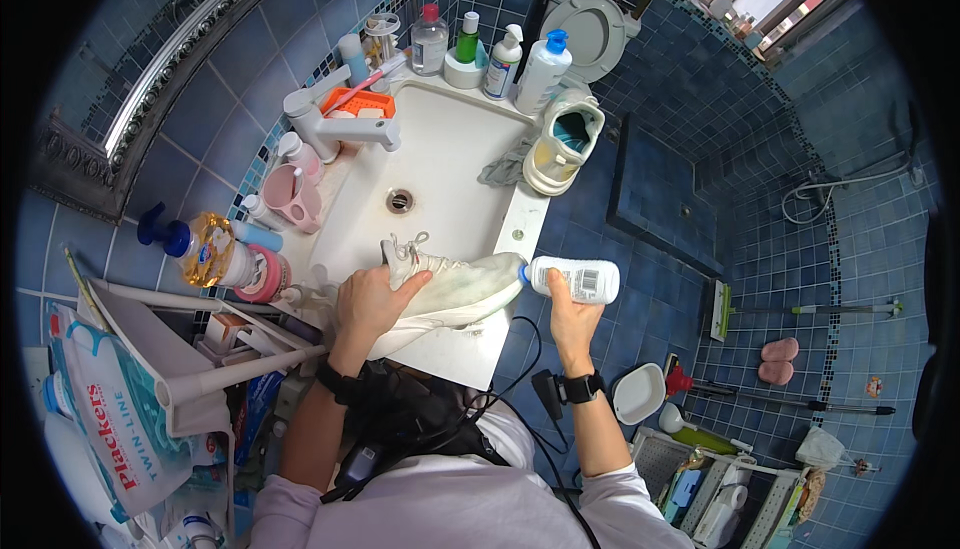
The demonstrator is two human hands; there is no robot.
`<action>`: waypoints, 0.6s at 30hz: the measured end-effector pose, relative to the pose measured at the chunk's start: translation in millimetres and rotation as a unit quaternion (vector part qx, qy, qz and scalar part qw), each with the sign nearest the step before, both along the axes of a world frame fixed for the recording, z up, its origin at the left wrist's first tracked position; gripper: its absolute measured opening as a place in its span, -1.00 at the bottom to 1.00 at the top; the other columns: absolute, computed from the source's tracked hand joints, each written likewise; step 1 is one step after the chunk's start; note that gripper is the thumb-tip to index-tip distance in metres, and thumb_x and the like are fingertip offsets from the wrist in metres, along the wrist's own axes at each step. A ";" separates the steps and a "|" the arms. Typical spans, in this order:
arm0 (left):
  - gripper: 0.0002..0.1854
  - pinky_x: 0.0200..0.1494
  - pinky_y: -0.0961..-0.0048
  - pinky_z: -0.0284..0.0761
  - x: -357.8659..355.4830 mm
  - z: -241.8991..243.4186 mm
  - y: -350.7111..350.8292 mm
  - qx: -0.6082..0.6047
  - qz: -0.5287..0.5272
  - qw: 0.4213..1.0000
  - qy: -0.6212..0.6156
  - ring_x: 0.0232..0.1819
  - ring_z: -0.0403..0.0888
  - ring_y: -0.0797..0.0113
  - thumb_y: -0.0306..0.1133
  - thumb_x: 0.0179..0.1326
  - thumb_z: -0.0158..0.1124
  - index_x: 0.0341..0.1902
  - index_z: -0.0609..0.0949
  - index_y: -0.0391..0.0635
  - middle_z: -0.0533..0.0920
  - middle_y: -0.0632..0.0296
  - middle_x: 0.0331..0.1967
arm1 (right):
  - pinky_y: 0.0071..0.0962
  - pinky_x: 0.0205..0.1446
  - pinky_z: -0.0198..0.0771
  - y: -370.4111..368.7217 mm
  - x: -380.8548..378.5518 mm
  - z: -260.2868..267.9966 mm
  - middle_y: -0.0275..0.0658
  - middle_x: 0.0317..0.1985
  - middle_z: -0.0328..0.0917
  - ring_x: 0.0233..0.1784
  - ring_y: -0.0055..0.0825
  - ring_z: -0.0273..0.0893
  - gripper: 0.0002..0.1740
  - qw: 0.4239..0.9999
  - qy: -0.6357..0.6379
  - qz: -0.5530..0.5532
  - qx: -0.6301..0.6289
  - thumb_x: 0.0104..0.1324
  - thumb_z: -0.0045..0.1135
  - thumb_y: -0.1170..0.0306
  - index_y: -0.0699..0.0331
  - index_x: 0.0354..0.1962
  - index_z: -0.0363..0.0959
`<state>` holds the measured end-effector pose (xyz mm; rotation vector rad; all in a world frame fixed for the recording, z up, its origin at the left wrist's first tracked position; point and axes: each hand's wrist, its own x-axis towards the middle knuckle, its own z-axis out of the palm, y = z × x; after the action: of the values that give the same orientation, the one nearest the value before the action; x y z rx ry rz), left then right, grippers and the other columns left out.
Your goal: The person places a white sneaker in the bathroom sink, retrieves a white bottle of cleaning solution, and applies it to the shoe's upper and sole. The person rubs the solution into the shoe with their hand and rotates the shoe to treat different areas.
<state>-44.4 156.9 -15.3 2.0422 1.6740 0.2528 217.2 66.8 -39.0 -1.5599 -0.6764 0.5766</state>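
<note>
A white lace-up sneaker [457, 290] lies at the near edge of the white washbasin [442, 151], its toe pointing right. My left hand [371, 305] grips it around the heel and ankle opening, thumb over the upper. My right hand [574, 316] holds a white plastic bottle [592, 281] tipped on its side. The bottle's blue tip meets the toe of the sneaker, and its side bears a printed label and barcode. Some greenish marks show on the toe. The other white sneaker [559, 155] stands on the basin's right rim, beside a grey cloth [506, 165].
A white faucet [341, 125] reaches over the basin from the left. Pump bottles [544, 69] and a clear bottle [429, 43] line the back rim. A pink cup [289, 196] and a soap dispenser [214, 249] stand left. Black cables [525, 391] hang near my right wrist.
</note>
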 end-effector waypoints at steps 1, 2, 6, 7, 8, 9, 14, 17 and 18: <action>-0.25 -0.33 -0.02 0.51 0.0 0.7 0.4 0.005 0.003 1.000 0.003 -0.43 0.64 -0.21 0.31 0.09 0.28 -0.57 0.62 -0.32 0.62 -0.23 -0.55 | -0.58 -0.17 0.49 1.0 -0.4 -0.7 -0.24 -0.23 0.67 -0.25 -0.62 0.59 -0.79 0.999 -0.021 0.012 0.021 0.28 0.32 0.40 0.39 -0.24 0.58; -0.26 -0.33 -0.02 0.51 0.1 0.9 0.6 0.009 0.001 1.000 0.010 -0.43 0.64 -0.20 0.31 0.09 0.28 -0.57 0.61 -0.32 0.62 -0.23 -0.55 | -0.58 -0.17 0.49 2.0 0.0 -1.0 -0.24 -0.24 0.67 -0.25 -0.62 0.59 -0.79 0.999 -0.033 0.015 0.021 0.28 0.33 0.39 0.40 -0.24 0.58; -0.28 -0.39 0.04 0.49 -1.1 -2.5 1.1 0.029 0.011 1.000 0.005 -0.51 0.61 -0.20 0.26 0.07 0.34 -0.52 0.66 -0.35 0.59 -0.24 -0.61 | -0.55 -0.17 0.49 9.5 2.9 -5.6 -0.22 -0.25 0.69 -0.24 -0.60 0.61 -0.73 0.999 -0.023 -0.018 0.015 0.26 0.35 0.36 0.44 -0.22 0.62; -0.28 -0.39 0.04 0.49 -1.4 -3.3 2.2 0.032 0.011 0.999 -0.013 -0.50 0.61 -0.20 0.26 0.07 0.34 -0.51 0.66 -0.35 0.59 -0.24 -0.60 | -0.53 -0.16 0.50 9.8 3.5 -6.2 -0.20 -0.25 0.70 -0.22 -0.59 0.62 -0.71 0.999 -0.010 -0.026 0.022 0.25 0.36 0.37 0.45 -0.21 0.63; -0.29 -0.39 0.04 0.49 -1.7 -3.7 2.1 0.033 0.012 0.999 -0.029 -0.50 0.62 -0.20 0.27 0.08 0.33 -0.50 0.67 -0.35 0.60 -0.24 -0.60 | -0.54 -0.18 0.50 11.2 4.5 -6.4 -0.22 -0.26 0.69 -0.24 -0.60 0.61 -0.74 0.999 0.023 -0.040 0.010 0.26 0.35 0.39 0.45 -0.22 0.62; -0.29 -0.39 0.04 0.49 -3.0 -3.6 2.1 0.024 0.015 0.999 -0.037 -0.49 0.62 -0.20 0.27 0.09 0.32 -0.49 0.67 -0.34 0.60 -0.25 -0.59 | -0.56 -0.20 0.49 10.7 5.4 -5.4 -0.24 -0.27 0.68 -0.26 -0.60 0.60 -0.76 0.998 0.033 -0.058 0.014 0.27 0.34 0.40 0.44 -0.22 0.61; -0.30 -0.37 0.03 0.49 -8.0 -0.9 -11.9 0.023 0.042 0.999 0.010 -0.45 0.63 -0.19 0.26 0.12 0.28 -0.42 0.70 -0.32 0.62 -0.20 -0.56 | -0.59 -0.22 0.49 6.6 11.1 7.8 -0.26 -0.25 0.66 -0.28 -0.64 0.58 -0.76 0.993 0.033 -0.058 0.094 0.28 0.33 0.42 0.42 -0.18 0.59; -0.27 -0.38 -0.04 0.47 -9.1 0.1 -19.4 0.021 0.055 0.998 0.003 -0.45 0.62 -0.23 0.31 0.15 0.22 -0.53 0.64 -0.29 0.62 -0.22 -0.55 | -0.54 -0.18 0.51 1.4 6.8 14.4 -0.24 -0.26 0.67 -0.26 -0.60 0.61 -0.76 0.996 -0.001 -0.028 0.081 0.25 0.35 0.42 0.43 -0.20 0.59; -0.27 -0.37 -0.03 0.47 -8.9 0.5 -21.6 0.019 0.064 0.998 0.004 -0.45 0.62 -0.23 0.31 0.15 0.21 -0.53 0.64 -0.29 0.63 -0.21 -0.54 | -0.53 -0.17 0.51 -1.0 3.1 14.8 -0.24 -0.27 0.68 -0.25 -0.59 0.62 -0.75 0.997 -0.019 -0.015 0.077 0.24 0.35 0.41 0.43 -0.21 0.60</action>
<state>-53.3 135.4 -14.8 1.9687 1.8203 0.3223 220.3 65.8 -24.2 -1.4381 -0.7091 0.4630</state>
